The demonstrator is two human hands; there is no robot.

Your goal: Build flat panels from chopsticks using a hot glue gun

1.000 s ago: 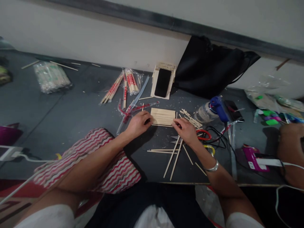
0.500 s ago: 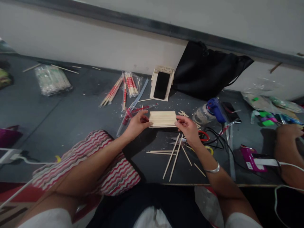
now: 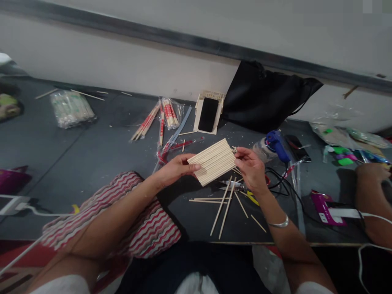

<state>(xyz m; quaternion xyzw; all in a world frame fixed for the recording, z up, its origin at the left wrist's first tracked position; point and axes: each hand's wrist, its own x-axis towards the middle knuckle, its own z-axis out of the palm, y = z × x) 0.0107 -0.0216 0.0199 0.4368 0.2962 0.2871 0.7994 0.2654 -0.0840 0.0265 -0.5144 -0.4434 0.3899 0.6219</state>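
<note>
A flat panel of pale wooden sticks (image 3: 214,161), laid side by side, is held tilted above the desk (image 3: 122,149), between the two hands. One end is gripped by the left hand (image 3: 176,169), its thumb pressed on the upper face and the fingers tucked behind. The right hand (image 3: 251,165) is brought to the opposite end, fingers bent and tips drawn together at the edge; whether the panel is pinched there cannot be told.

Very little weight is to be expected. Along the sticks the panel should be fairly stiff, but across them it is probably weaker — the seams could be split by a twist or a hard squeeze. How the sticks are joined cannot be made out. Dry, ridged wood should not be slippery, though splinters may be met at the cut ends.

The panel is best taken by both short ends, with thumbs flat on top and fingers spread beneath, so that several sticks are supported at once — a single outer stick should not be made to bear the load. Below, loose sticks (image 3: 217,216) and scissors (image 3: 252,199) are seen on the desk.
</note>
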